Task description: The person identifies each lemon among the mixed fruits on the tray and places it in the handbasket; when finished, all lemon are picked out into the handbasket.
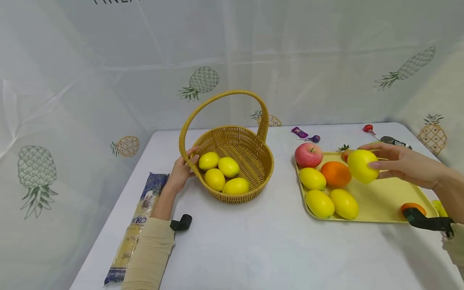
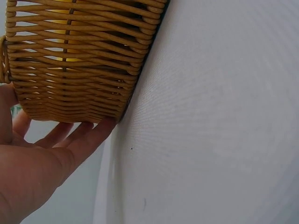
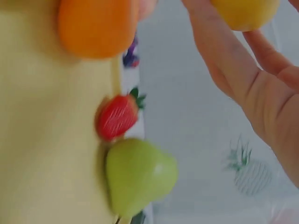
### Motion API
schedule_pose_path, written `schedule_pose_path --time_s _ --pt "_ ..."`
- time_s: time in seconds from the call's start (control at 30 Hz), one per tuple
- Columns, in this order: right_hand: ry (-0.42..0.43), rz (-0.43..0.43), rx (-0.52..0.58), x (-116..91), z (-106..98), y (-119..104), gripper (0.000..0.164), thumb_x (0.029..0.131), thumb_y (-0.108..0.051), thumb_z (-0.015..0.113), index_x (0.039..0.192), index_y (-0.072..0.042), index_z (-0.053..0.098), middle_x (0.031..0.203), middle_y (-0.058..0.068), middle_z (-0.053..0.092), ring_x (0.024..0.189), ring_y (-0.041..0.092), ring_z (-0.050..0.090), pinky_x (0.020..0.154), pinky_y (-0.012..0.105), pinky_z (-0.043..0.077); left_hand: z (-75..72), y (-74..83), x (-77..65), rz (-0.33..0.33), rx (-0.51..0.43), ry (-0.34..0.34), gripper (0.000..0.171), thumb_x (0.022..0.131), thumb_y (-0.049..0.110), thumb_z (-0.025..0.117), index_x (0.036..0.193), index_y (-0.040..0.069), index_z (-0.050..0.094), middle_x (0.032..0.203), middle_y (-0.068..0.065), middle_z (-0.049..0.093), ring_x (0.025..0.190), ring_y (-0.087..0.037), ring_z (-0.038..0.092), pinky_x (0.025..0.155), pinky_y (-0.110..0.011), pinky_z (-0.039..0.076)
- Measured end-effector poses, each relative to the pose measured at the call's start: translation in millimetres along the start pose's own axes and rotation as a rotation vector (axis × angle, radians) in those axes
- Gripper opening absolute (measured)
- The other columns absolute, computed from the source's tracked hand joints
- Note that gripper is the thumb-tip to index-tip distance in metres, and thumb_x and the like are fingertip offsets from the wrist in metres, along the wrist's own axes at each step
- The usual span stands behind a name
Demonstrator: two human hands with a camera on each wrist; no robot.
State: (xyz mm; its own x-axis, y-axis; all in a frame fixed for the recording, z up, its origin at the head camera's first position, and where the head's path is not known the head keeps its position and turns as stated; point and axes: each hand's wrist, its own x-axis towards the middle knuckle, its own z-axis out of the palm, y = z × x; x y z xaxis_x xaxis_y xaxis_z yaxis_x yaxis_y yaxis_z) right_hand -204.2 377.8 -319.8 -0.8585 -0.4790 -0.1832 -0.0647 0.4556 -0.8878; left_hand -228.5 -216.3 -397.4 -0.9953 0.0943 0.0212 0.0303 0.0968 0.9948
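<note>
My right hand (image 1: 402, 163) pinches a yellow lemon (image 1: 362, 166) between thumb and fingers, held above the pale yellow tray (image 1: 384, 197). In the right wrist view this lemon (image 3: 247, 11) shows only in part at the top. My left hand (image 1: 180, 171) touches the left side of a wicker basket (image 1: 266, 161) by its handle. In the left wrist view its fairly straight fingers (image 2: 86, 140) rest against the basket's woven wall (image 2: 74, 93). Several lemons (image 1: 228, 166) lie inside the basket. Other lemons (image 1: 320, 204) sit at the tray's left end.
An apple (image 1: 309, 155) and an orange (image 1: 335, 174) are by the tray's left end. A strawberry (image 3: 117, 116) and a green pear (image 3: 139, 175) lie along its edge. Candies (image 1: 299, 132) are behind. A long pasta packet (image 1: 135, 229) lies beside my left forearm.
</note>
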Motion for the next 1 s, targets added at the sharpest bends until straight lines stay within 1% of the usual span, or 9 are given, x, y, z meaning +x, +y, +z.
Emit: schedule_pose_path --time_s 0.07,0.13,0.3,0.43,0.57,0.67,0.77,0.9,1.0 --pt "-0.06 -0.07 0.042 13 4 -18 0.041 0.103 -0.003 0.041 0.135 -0.027 0.047 0.123 -0.007 0.055 0.099 0.02 0.062 0.08 0.033 0.055 -0.9 -0.7 -0.7 0.002 0.004 0.003 0.048 0.105 0.02 0.046 0.151 0.014 0.036 0.151 -0.013 0.033 0.127 -0.034 0.044 0.091 -0.052 0.048" --pt "-0.096 -0.087 0.06 26 11 -36 0.041 0.103 -0.004 0.042 0.137 -0.026 0.046 0.125 -0.001 0.053 0.099 0.023 0.062 0.082 0.034 0.055 -1.5 -1.2 -1.5 0.006 0.007 0.005 0.048 0.105 0.021 0.046 0.151 0.014 0.036 0.151 -0.013 0.033 0.127 -0.034 0.044 0.092 -0.053 0.048" --pt "-0.076 -0.02 0.043 60 42 -77 0.04 0.101 -0.014 0.052 0.14 -0.02 0.042 0.134 0.009 0.044 0.105 0.022 0.06 0.086 0.036 0.053 -1.7 -1.8 -1.8 0.014 0.007 0.002 0.047 0.105 0.018 0.045 0.151 0.012 0.036 0.151 -0.015 0.032 0.128 -0.035 0.042 0.093 -0.053 0.047" --pt "-0.077 0.025 0.08 85 73 -100 0.053 0.098 -0.02 0.06 0.144 -0.01 0.037 0.138 0.018 0.039 0.108 0.026 0.058 0.09 0.041 0.051 -0.8 -1.3 -1.7 0.028 0.003 -0.008 0.05 0.104 0.024 0.047 0.151 0.012 0.036 0.151 -0.016 0.032 0.127 -0.033 0.044 0.091 -0.05 0.049" --pt "-0.117 0.035 0.14 112 102 -112 0.061 0.094 -0.021 0.065 0.145 -0.005 0.034 0.138 0.022 0.039 0.107 0.032 0.057 0.091 0.045 0.051 -0.1 1.4 -0.7 0.014 -0.007 -0.009 0.049 0.104 0.022 0.046 0.151 0.012 0.035 0.152 -0.016 0.03 0.128 -0.034 0.043 0.094 -0.052 0.047" --pt "-0.146 0.04 0.161 130 122 -117 0.064 0.093 -0.022 0.067 0.146 -0.005 0.034 0.14 0.022 0.039 0.113 0.034 0.054 0.092 0.046 0.05 0.3 3.2 -0.1 -0.003 -0.016 -0.009 0.048 0.105 0.018 0.044 0.152 0.011 0.034 0.153 -0.016 0.029 0.131 -0.037 0.039 0.096 -0.056 0.044" --pt "-0.165 0.058 0.194 146 142 -122 0.062 0.093 -0.021 0.068 0.145 -0.006 0.037 0.138 0.022 0.039 0.117 0.035 0.05 0.091 0.046 0.05 0.4 2.6 -0.1 0.0 -0.018 -0.008 0.049 0.105 0.02 0.045 0.152 0.011 0.034 0.153 -0.016 0.029 0.131 -0.037 0.039 0.095 -0.055 0.045" --pt "-0.187 0.09 0.23 168 167 -126 0.056 0.093 -0.018 0.068 0.141 -0.006 0.042 0.133 0.02 0.042 0.115 0.035 0.05 0.089 0.044 0.052 1.0 2.0 -1.2 0.003 -0.019 0.004 0.049 0.104 0.02 0.047 0.151 0.011 0.036 0.153 -0.014 0.03 0.13 -0.036 0.041 0.094 -0.054 0.046" --pt "-0.194 0.119 0.213 181 181 -126 0.055 0.092 -0.017 0.069 0.139 -0.005 0.044 0.133 0.019 0.042 0.115 0.034 0.052 0.087 0.043 0.053 1.4 2.1 -2.3 0.004 -0.015 0.009 0.049 0.104 0.022 0.048 0.15 0.011 0.037 0.153 -0.013 0.03 0.13 -0.035 0.041 0.094 -0.054 0.046"
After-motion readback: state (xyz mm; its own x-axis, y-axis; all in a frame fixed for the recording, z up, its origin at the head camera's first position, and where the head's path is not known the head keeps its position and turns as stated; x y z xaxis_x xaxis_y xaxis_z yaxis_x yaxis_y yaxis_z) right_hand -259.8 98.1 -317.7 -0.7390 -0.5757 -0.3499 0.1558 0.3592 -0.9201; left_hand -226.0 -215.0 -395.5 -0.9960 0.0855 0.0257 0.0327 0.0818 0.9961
